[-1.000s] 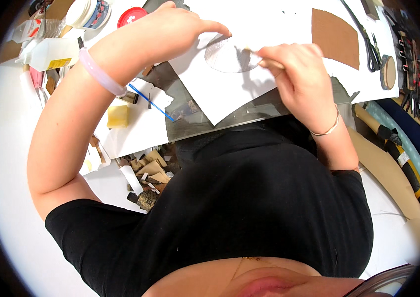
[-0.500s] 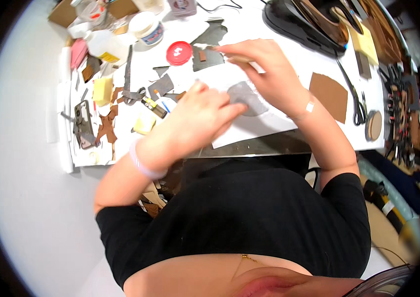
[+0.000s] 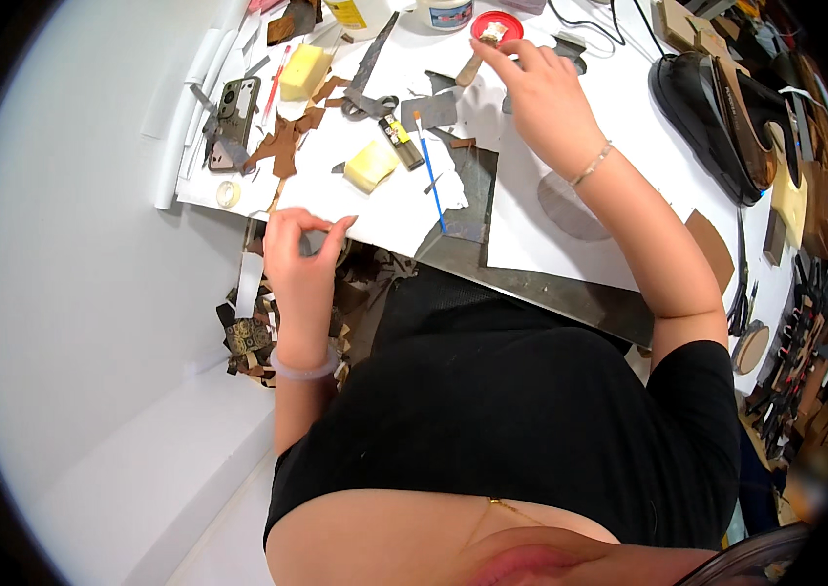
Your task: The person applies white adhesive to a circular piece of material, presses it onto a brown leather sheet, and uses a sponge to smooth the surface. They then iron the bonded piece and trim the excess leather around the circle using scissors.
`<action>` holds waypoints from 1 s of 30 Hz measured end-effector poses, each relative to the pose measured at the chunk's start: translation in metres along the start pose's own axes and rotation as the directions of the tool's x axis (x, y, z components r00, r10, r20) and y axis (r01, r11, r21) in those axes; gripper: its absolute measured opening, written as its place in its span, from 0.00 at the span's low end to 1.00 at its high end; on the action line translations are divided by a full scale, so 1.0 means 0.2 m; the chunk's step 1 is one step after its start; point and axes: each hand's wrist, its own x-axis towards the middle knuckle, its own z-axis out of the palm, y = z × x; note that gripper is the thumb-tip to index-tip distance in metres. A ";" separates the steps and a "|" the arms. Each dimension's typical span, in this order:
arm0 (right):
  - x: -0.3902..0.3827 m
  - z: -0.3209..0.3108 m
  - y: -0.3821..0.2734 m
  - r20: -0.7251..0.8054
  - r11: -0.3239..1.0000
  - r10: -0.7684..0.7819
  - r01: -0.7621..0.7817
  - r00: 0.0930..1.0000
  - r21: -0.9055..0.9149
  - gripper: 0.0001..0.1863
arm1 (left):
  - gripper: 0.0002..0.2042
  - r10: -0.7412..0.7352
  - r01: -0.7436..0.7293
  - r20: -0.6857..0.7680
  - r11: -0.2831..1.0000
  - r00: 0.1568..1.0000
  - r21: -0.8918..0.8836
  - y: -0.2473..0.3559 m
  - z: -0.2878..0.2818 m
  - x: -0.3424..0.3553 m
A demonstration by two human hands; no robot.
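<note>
My right hand (image 3: pixel 552 105) reaches to the back of the table, its fingertips closed about a short brush (image 3: pixel 468 70) with a wooden handle. The brush's pale tip rests over a red lid (image 3: pixel 509 22) that has white paste on it. Nearer me, my left hand (image 3: pixel 298 256) is at the table's front edge, thumb and fingers drawn together in a pinch; I cannot make out what is between them. Below it lies a heap of scraps (image 3: pixel 250 334). Under my right forearm, a grey rounded piece (image 3: pixel 570 207) lies on a white sheet (image 3: pixel 521 234).
Around the left side lie a phone (image 3: pixel 235 112), yellow sponges (image 3: pixel 305 72), brown scraps (image 3: pixel 282 145), a lighter (image 3: pixel 401 143) and a thin blue paintbrush (image 3: pixel 430 176). A white tub (image 3: pixel 446 14) stands at the back. Right of my arm are a black bag-like item (image 3: pixel 697 127) and scissors (image 3: pixel 741 259).
My view has turned left. My left hand has moved from over the grey piece to the table's front edge. My right hand has brought the brush to the red lid.
</note>
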 end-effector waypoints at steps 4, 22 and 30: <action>-0.10 -0.12 -0.06 -0.154 0.987 0.062 -0.037 0.986 0.155 0.33 | 0.30 0.026 -0.029 0.027 0.989 0.999 0.146 0.00 0.12 0.08; -0.59 -0.46 -0.43 0.134 0.300 0.373 -0.256 0.918 0.919 0.27 | 0.30 -0.007 0.625 0.630 0.132 0.777 -0.770 0.46 0.20 0.10; -0.63 -0.53 -0.40 -0.255 0.744 0.330 -0.084 0.909 0.662 0.33 | 0.26 0.332 0.814 0.754 -0.366 0.567 -0.451 0.55 0.31 0.04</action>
